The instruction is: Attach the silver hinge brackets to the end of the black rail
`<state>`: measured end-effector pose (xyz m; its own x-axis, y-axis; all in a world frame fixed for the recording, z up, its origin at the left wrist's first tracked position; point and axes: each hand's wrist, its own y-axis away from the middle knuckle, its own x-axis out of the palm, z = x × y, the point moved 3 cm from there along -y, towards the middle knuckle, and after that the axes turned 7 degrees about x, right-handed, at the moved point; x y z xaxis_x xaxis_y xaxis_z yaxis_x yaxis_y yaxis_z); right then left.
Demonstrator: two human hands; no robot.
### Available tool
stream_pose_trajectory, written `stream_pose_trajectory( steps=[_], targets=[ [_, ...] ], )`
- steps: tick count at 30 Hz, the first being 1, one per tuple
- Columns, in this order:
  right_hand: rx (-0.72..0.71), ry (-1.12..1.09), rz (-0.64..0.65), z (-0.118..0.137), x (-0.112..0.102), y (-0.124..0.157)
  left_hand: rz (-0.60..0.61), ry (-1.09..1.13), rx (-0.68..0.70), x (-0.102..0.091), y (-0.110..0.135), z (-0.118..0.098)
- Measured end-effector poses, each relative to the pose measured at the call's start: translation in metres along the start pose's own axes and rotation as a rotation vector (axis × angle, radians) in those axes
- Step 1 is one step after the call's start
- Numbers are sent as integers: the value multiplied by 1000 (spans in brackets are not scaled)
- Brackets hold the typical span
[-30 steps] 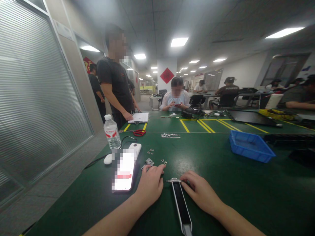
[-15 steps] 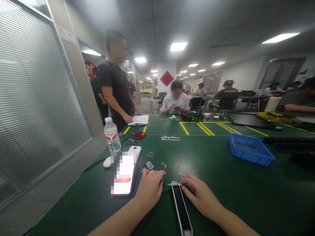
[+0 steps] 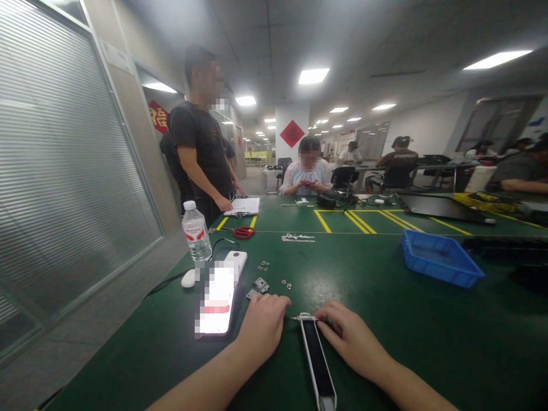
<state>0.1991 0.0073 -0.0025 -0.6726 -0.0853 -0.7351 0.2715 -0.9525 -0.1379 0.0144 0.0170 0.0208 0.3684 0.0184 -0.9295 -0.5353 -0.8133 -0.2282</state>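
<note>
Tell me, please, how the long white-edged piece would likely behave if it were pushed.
The long white-edged piece is probably stiff, since its sides run straight. Lying low on the green table, it would likely slide rather than tip. The thin pin jutting out at its far end might catch on things.

The narrow frame (image 3: 309, 361) looks metallic, the tray (image 3: 445, 273) smooth plastic.

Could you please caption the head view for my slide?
Right hand at one end of a white-framed black bar, left hand by grey metal brackets.
</note>
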Motion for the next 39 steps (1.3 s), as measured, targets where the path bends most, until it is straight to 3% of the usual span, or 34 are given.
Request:
stream_pose_trajectory(
  steps=[8, 18, 27, 39],
  targets=[
    [-6, 14, 5, 1, -1, 1, -3, 32, 22, 5, 2, 1],
    [-17, 14, -8, -4, 0, 0, -169, 331, 33, 10, 2, 1],
    [-23, 20, -17, -5, 0, 0, -254, 348, 40, 10, 2, 5],
    [-25, 28, -17, -7, 1, -1, -162, 387, 50, 9, -1, 0]
  ],
)
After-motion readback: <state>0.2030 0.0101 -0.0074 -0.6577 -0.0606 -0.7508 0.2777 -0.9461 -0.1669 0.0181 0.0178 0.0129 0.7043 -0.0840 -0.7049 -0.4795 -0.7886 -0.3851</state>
